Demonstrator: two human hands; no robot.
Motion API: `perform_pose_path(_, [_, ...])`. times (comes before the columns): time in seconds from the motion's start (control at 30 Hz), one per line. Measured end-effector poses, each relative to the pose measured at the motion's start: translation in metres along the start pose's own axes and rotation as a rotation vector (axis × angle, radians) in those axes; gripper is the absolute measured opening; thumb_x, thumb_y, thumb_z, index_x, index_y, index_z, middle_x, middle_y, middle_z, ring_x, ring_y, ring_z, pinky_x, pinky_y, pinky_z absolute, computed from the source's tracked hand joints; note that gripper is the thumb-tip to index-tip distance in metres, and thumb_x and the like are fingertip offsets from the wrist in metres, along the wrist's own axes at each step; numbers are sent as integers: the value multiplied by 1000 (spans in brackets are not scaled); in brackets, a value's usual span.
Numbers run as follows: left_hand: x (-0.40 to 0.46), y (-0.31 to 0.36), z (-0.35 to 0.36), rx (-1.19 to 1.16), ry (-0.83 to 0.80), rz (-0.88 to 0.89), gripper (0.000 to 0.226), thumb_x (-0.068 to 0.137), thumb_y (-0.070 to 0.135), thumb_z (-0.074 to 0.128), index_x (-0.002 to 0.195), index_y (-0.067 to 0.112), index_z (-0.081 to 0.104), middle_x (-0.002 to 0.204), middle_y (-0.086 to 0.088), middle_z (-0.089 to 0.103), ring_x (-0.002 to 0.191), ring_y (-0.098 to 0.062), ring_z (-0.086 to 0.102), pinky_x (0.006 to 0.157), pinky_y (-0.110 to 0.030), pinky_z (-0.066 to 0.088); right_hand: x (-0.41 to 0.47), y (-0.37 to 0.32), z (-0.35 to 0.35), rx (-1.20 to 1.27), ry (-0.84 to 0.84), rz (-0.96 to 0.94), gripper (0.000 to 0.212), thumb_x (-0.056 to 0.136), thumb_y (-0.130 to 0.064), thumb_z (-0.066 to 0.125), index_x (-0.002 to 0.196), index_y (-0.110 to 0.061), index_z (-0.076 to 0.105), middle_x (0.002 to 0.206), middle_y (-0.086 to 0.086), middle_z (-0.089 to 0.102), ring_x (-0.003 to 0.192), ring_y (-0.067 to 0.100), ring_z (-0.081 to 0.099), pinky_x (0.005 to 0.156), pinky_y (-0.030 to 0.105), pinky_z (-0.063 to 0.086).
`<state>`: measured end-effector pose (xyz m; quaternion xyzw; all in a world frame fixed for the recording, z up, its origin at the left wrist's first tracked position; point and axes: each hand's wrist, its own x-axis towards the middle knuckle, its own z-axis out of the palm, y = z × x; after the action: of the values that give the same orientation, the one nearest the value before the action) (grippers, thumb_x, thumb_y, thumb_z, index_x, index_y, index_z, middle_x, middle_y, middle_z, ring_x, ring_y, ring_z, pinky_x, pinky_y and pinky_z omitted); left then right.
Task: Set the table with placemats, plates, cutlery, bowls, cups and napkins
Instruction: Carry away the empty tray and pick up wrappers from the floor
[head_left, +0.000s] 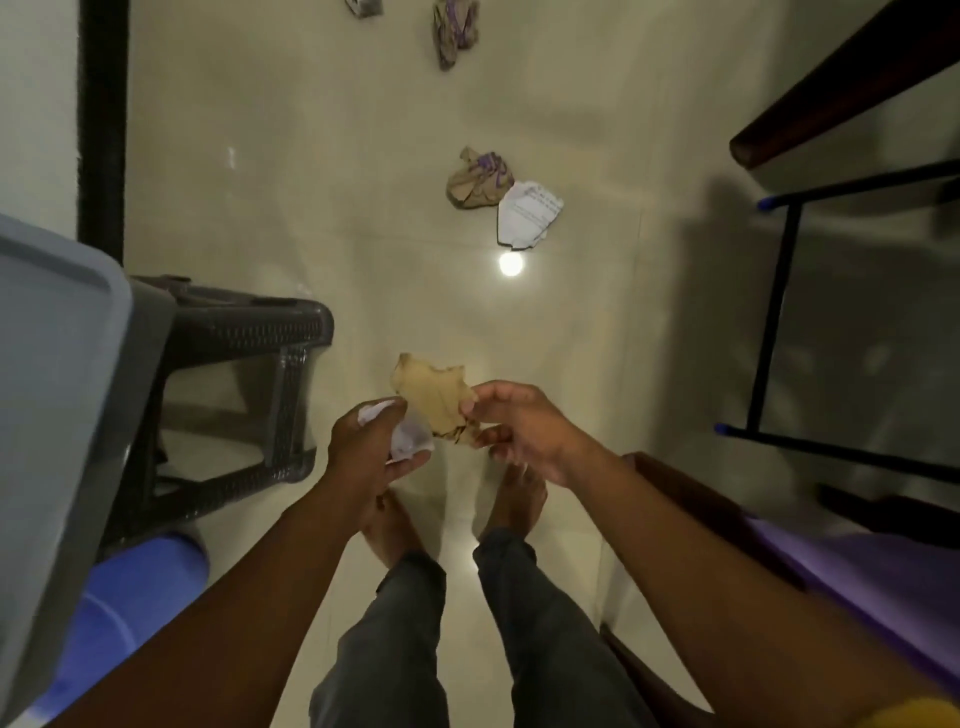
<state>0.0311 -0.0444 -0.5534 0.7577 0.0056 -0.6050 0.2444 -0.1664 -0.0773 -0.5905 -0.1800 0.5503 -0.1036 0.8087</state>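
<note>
I look straight down at a cream tiled floor. My left hand (366, 447) is closed around a crumpled white paper (408, 436). Just to its right, my right hand (524, 426) pinches a torn brown paper scrap (434, 395) by its right edge, holding it above the floor in front of my bare feet. The two hands almost touch. No placemats, plates, cutlery, bowls, cups or napkins show in this view.
On the floor ahead lie a crumpled brown-and-purple paper ball (475, 179), a torn white sheet (527, 213), and another paper wad (454, 31) farther off. A dark plastic stool (244, 364) and grey bin (57, 374) stand left; a black-framed table (779, 291) and purple-covered surface (857, 592) right.
</note>
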Motion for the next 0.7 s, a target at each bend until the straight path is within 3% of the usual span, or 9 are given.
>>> perform_pose_path(0.1, [-11,26,25,-3,13,97,30,108,33,53,126,11,61,113,-10,69,93,-21,69,85,-44,60,-4,-16,14,-18,23,-16,26,92,-26,77,112,-10,72,96,10,76,75,24,67,58,28,48])
perform_pose_path(0.2, [-8,44,41,-148,-76,22,57,104,65,35,132,21,58,108,-1,67,96,-18,66,97,-44,52,4,-25,20,-29,94,-10,29,93,-25,76,116,-9,69,100,17,76,73,24,69,56,29,52])
perform_pose_path(0.27, [-3,46,46,-115,-110,33,69,89,75,48,133,24,61,118,-2,71,105,-22,68,94,-44,56,10,-33,20,-39,132,5,27,93,-22,76,114,-9,67,98,18,75,69,23,69,52,28,51])
perform_pose_path(0.33, [1,46,51,-17,-63,93,70,75,67,78,129,25,65,120,-5,73,108,-27,71,87,-47,62,11,-43,15,-72,150,19,24,92,-21,76,112,-11,67,95,15,76,69,24,70,52,28,51])
perform_pose_path(0.4, [10,44,59,52,-19,111,56,74,48,90,122,27,69,116,-4,75,105,-29,73,86,-52,64,8,-55,9,-104,155,25,22,92,-21,74,111,-11,67,92,12,77,70,25,71,52,28,51])
perform_pose_path(0.5, [18,44,72,16,40,73,35,83,23,87,114,28,72,108,-3,77,99,-28,74,87,-54,63,6,-71,-4,-179,137,74,22,97,-23,69,114,-9,68,97,12,78,76,29,76,57,30,53])
perform_pose_path(0.6, [22,50,79,22,30,59,42,80,22,88,119,27,72,111,-1,77,101,-27,74,91,-53,62,12,-93,-19,-300,173,125,29,98,-37,69,110,-11,73,102,11,78,89,32,77,68,37,58])
perform_pose_path(0.7, [37,59,80,43,25,46,43,83,22,87,122,24,69,115,-3,74,106,-29,72,94,-53,60,33,-116,-42,-389,305,111,23,99,-32,68,105,-11,75,101,9,77,90,30,76,70,36,59])
